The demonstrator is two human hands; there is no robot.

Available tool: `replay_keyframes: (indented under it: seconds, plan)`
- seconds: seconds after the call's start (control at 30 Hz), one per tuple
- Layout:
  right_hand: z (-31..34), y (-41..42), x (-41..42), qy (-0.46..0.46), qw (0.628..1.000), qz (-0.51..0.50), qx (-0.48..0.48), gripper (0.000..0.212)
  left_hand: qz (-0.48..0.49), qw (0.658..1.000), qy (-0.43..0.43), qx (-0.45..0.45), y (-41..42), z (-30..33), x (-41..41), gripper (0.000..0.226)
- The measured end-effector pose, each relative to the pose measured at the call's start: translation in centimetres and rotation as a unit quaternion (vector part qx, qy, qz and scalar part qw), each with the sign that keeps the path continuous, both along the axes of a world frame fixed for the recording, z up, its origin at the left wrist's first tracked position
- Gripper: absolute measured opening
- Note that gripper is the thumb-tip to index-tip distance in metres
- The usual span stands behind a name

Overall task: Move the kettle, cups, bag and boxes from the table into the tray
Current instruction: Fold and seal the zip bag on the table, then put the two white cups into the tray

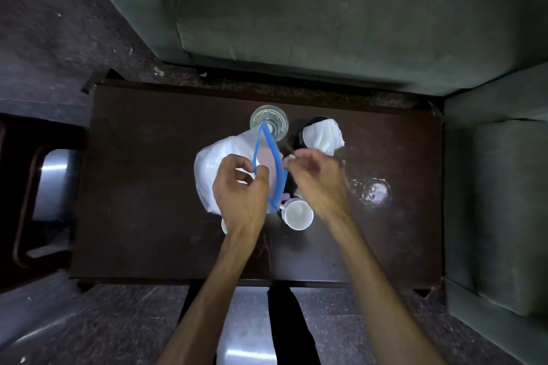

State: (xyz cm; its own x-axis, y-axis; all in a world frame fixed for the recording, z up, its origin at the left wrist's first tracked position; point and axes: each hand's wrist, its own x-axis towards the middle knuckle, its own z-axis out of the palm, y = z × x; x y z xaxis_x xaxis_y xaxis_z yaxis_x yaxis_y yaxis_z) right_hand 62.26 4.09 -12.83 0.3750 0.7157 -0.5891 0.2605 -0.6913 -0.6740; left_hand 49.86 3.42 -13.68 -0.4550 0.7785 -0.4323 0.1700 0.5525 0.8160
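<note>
Dark wooden table [148, 187] fills the middle of the view, grey sofa [296, 9] behind it and to the right, so the person works standing over the table's near edge. No tray clearly visible; cannot tell where it sits.

Biggest task item: the bag [219, 163], white translucent plastic with a blue zip rim, lifted above the table centre, mouth facing up and pulled into an open slit, likely so it can be checked or sealed before moving.

Left hand [240, 187] pinches the near-left side of the blue rim between thumb and forefinger, other fingers curled. Right hand [314, 178] is at the opposite rim, fingers bunched together; whether it actually grips the rim cannot be told.

Glass tumbler [269, 121] stands just behind the bag. Dark round vessel with white tissue [321, 135] on top beside it, possibly the kettle.

White cup [298, 214] sits under the right wrist; a second cup [224, 226] peeks out below the left wrist.

Wet patch [375, 191] to the right.
</note>
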Motion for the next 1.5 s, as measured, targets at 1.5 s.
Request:
replay_keyframes:
  seconds: [1.5]
  plan:
    - [-6.8, -10.9, -4.5, -0.288, 0.927, 0.182, -0.156, 0.033, -0.397, 0.855, 0.310, -0.122, -9.4, -8.8, -4.2, 0.041]
